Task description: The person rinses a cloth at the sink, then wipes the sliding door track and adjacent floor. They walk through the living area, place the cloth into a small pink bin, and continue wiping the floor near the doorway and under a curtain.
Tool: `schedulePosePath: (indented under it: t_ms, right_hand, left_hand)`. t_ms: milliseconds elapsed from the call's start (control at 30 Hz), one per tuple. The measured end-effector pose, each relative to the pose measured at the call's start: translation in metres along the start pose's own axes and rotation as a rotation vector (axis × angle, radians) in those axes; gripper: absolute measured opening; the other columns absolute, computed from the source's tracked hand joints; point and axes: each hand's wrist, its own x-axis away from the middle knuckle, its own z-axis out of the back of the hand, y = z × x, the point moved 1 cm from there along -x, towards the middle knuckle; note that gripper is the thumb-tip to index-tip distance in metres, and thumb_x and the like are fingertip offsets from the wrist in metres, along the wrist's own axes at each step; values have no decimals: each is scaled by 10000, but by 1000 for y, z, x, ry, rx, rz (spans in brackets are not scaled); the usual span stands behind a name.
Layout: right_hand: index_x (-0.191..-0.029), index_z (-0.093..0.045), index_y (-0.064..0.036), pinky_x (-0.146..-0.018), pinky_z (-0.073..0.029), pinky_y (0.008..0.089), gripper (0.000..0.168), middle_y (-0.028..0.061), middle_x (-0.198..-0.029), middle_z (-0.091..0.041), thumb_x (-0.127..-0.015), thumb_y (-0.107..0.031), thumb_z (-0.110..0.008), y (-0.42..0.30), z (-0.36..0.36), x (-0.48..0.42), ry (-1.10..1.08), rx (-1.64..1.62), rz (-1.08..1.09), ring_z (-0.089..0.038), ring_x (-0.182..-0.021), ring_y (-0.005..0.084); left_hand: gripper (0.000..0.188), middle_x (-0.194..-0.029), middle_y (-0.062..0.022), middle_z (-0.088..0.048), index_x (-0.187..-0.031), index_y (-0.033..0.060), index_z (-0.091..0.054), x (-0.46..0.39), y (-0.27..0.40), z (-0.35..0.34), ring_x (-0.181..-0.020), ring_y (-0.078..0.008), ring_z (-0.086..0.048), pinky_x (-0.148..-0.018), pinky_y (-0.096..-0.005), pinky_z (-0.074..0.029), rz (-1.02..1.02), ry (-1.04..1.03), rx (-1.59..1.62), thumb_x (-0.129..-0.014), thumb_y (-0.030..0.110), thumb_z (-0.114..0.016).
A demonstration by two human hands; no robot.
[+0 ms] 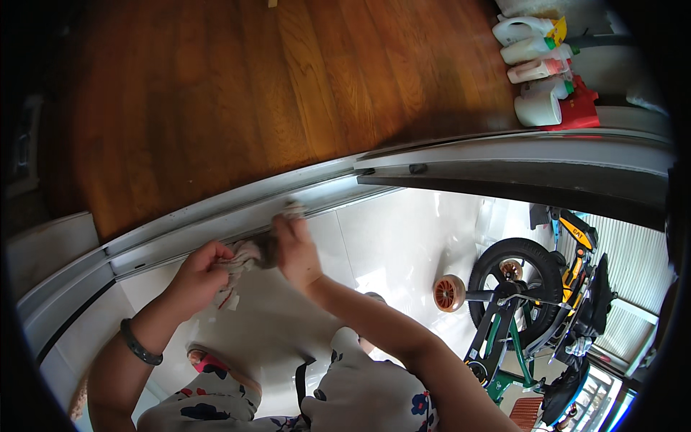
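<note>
A crumpled, stained cloth [245,254] stretches between my two hands, just in front of the metal sliding-door track [216,218]. My left hand [202,275] pinches its light, pinkish end, and a loose corner dangles below the fingers. The darker, greyish part is bunched in my right hand [296,248], whose fingers are curled around it. A pale tip of cloth pokes out above my right fingers, close to the track's near rail. My right fingertips are slightly blurred.
Beyond the track lies a wooden floor [291,86]. Several detergent bottles [532,48] and a red bag [580,108] stand at the far right. A dark-framed sliding door panel [502,175] covers the track's right part. A child's bicycle with training wheels [513,302] stands on the pale tiles [388,237].
</note>
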Motion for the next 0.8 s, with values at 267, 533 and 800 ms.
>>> schedulePosePath:
  t_ms: [267, 533, 800]
  right_hand:
    - [-1131, -471, -64, -476, -435, 198, 278, 49, -1003, -486, -868, 25, -458, 12, 55, 20, 214, -393, -139, -508, -621, 79]
    - [-942, -523, 7, -672, -448, 254, 184, 67, -883, -559, -848, -128, -440, 93, 202, 6, 843, -404, -556, -522, -747, 135]
    - [-1047, -528, -63, -821, -464, 411, 273, 84, -1048, -552, -922, -288, -436, 132, 214, -14, 756, -1127, -729, -553, -950, 230]
  left_hand:
    - [288, -879, -16, -518, -988, 39, -486, 32, -22, -4, -771, -85, -485, -677, -237, -411, -20, -27, -39, -710, -37, -469]
    - [328, -909, -41, -540, -1049, 8, -468, 14, 15, -57, -813, -93, -519, -725, -243, -433, 76, -323, -63, -727, -56, -457]
    - [311, -871, -53, -537, -1054, 2, -460, -2, 29, -81, -757, -90, -506, -664, -248, -425, -27, -384, 25, -748, -51, -447]
